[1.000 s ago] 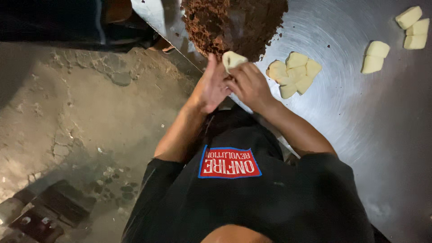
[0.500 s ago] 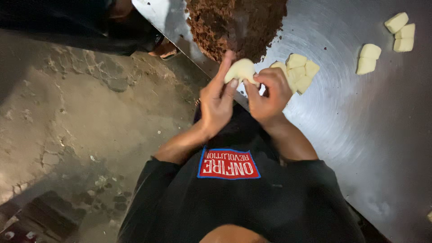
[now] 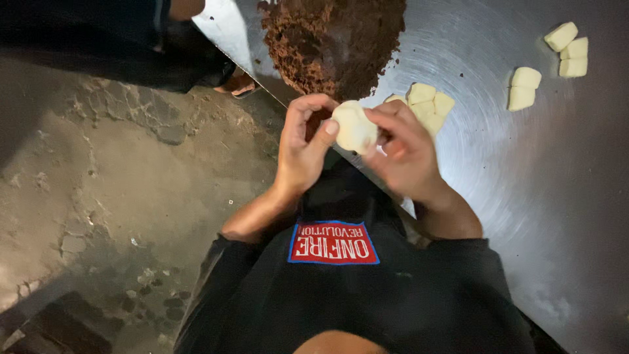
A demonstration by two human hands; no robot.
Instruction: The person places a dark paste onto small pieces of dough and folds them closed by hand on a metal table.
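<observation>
A pale round piece of dough is held between both hands above the edge of a shiny steel table. My left hand cups it from the left, thumb pressed on its face. From the right, my right hand pinches it with the fingertips. Just behind the hands lies a heap of brown crumbly filling. A cluster of cut dough pieces rests on the steel right beside my right hand.
More dough pieces sit on the table at the far right and top right corner. Rough stone floor lies to the left. Another person's sandalled foot and dark clothing are at the top left.
Both hands have come nearer to me with the dough piece and turned it; it now looks rounder between the fingers.
</observation>
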